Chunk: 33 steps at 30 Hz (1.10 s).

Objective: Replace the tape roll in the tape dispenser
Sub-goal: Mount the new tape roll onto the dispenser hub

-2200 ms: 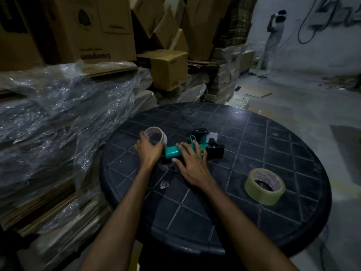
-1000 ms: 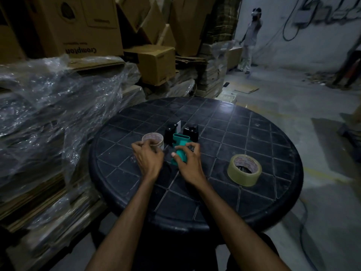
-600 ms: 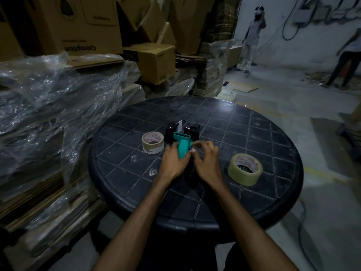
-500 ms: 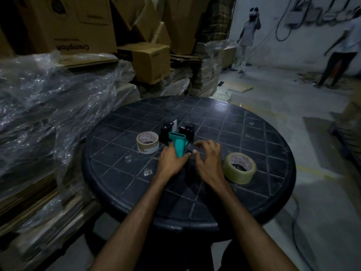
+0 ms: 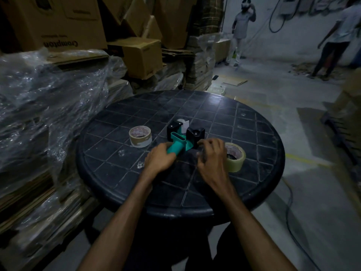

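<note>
The tape dispenser [image 5: 184, 136], with a teal handle and black head, lies mid-table on the round dark table [image 5: 244, 118]. My left hand [image 5: 160, 159] grips the teal handle from the near side. A full roll of pale tape [image 5: 236, 157] lies flat to the dispenser's right. My right hand [image 5: 212, 159], blurred and with loosely bent fingers, sits against that roll's left side, covering part of it; no grip on it shows. A nearly used-up roll [image 5: 140, 136] stands alone to the left of the dispenser.
Plastic-wrapped cardboard stacks [image 5: 45, 106] press against the table's left side, with boxes [image 5: 140, 55] piled behind. Two people [image 5: 241, 30] [image 5: 336, 38] stand far back by the wall. A cable [image 5: 289, 208] runs on the floor at the right.
My left hand let go of the used roll, which stays at the left, and took the teal handle. My right hand shifted right from the dispenser to the full roll.
</note>
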Available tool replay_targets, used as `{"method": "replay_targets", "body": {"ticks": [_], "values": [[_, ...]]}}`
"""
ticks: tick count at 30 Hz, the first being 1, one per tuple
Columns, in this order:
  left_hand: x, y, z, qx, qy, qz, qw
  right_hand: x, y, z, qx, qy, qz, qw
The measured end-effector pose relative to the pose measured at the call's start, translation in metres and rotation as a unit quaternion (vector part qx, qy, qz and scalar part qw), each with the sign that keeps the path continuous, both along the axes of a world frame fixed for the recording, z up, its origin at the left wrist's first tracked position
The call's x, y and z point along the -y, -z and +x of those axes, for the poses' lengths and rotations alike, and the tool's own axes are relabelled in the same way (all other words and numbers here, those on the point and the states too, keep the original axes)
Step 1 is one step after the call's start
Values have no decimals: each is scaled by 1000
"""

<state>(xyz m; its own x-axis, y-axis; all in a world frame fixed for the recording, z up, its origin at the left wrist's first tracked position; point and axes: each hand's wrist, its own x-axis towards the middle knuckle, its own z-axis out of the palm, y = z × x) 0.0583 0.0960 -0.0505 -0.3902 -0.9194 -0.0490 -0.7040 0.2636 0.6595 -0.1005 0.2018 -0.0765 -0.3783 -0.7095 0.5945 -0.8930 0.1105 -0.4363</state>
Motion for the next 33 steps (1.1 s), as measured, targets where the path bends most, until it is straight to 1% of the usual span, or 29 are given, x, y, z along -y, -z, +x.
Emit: {"method": "replay_targets", "body": {"ticks": [3,6,11,13,15,16,19,21,25,27,29,31,33], "values": [[15,-11,10,31,27,13,999,-15,4,-12,-16,79,-17,997],[18,-19,7,53,35,-17,998,-27,8,-20,-24,140,21,990],[11,-7,-9,128,14,-129,983,-31,15,-24,-6,188,74,979],[0,-4,-15,126,-2,-191,973,-29,17,-25,2,180,87,980],[-8,-5,-21,90,-7,-251,964,-27,17,-24,9,168,97,981],[-9,-6,-23,73,-6,-266,961,-27,17,-25,17,162,93,982],[-1,-12,-24,11,6,-259,966,-29,14,-29,39,134,68,988],[5,-12,-25,-34,22,-268,963,-30,12,-32,51,113,52,991],[-2,-3,-37,-110,114,-274,949,-24,7,-34,78,93,28,992],[-11,2,-47,-149,154,-260,941,-19,4,-34,90,82,12,992],[-19,5,-57,-196,171,-225,939,-14,-1,-31,83,57,-15,995],[-21,5,-64,-250,168,-163,940,-10,-4,-26,56,27,-54,997],[-20,3,-67,-296,158,-106,936,-7,-6,-24,35,2,-73,997]]}}
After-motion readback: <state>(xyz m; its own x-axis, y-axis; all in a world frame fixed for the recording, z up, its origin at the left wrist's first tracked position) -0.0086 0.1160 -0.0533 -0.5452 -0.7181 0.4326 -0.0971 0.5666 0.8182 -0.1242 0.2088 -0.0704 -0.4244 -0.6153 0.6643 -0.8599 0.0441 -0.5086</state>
